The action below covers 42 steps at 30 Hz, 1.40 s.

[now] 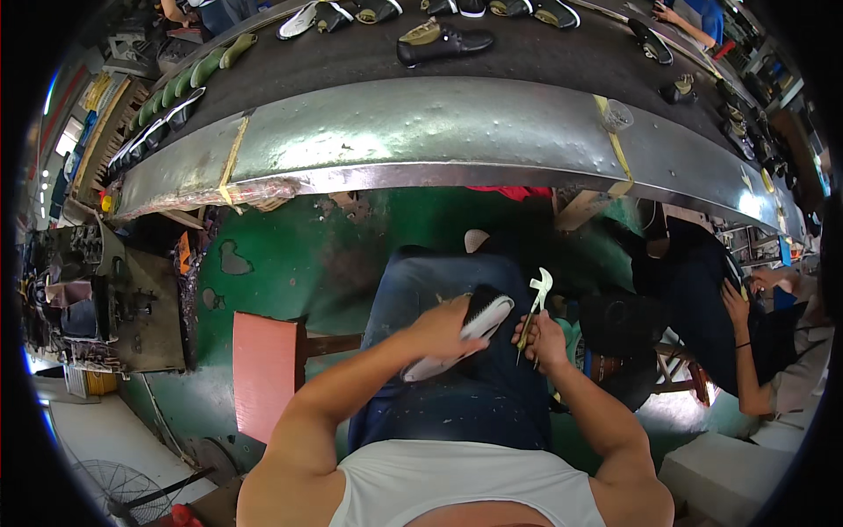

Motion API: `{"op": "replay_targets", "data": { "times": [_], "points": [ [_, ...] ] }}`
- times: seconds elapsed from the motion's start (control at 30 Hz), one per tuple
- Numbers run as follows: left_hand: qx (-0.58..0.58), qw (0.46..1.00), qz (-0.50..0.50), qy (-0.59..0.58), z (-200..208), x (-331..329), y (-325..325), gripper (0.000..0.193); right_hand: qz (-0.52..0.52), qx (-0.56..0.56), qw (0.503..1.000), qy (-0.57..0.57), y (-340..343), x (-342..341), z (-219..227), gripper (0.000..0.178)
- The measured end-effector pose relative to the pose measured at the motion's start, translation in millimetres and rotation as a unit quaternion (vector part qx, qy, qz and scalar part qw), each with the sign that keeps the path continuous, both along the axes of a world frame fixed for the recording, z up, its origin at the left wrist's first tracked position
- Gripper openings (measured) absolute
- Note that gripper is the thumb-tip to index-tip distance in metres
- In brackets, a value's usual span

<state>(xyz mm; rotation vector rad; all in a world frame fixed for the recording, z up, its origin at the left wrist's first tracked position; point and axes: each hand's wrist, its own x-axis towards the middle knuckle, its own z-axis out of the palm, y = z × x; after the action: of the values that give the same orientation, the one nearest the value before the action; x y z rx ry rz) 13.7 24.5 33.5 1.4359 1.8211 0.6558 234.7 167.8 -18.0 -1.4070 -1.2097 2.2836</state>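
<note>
A black shoe with a white sole [492, 318] lies slanted over my lap. My left hand [443, 332] wraps across its middle and hides much of it; the sole faces up and the other end shows below my wrist. To the right of the shoe, my right hand [546, 341] grips what look like lasting pincers [541, 286], with the shiny curved metal head pointing up and away from me. Two thin handle ends show below my fingers. Between the pincers' head and the shoe there is a small gap.
Ahead runs a metal-edged conveyor table [413, 132] carrying a black shoe [443, 42] and several others. A pink-topped stool or board [268, 376] stands at my left, near a dark machine [132, 299]. A co-worker in dark clothing [694, 290] sits close at my right.
</note>
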Motion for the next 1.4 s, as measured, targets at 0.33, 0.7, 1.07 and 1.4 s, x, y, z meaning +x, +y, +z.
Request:
{"op": "replay_targets", "data": {
  "times": [0.33, 0.7, 1.07, 1.4],
  "points": [
    [0.119, 0.869, 0.207, -0.434, -1.3, -56.8, 33.7, 0.06, 0.168, 0.193, 0.965, 0.061, 6.3, 12.5, 48.4, 0.033],
    [0.175, 0.921, 0.206, -0.282, -2.2, -38.6, -44.8, 0.054, 0.447, 0.229, 0.865, 0.024, -43.8, -41.6, 124.0, 0.043],
    [0.15, 0.95, 0.236, -0.138, 12.9, -44.3, -46.1, 0.047, 0.354, -0.1, 0.929, 0.043, -33.4, -80.4, 133.6, 0.036],
    [0.205, 0.901, 0.262, -0.277, -24.6, -60.7, -41.9, 0.04, 0.331, 0.536, 0.776, 0.022, -38.8, -86.1, 29.0, 0.026]
  ]
}}
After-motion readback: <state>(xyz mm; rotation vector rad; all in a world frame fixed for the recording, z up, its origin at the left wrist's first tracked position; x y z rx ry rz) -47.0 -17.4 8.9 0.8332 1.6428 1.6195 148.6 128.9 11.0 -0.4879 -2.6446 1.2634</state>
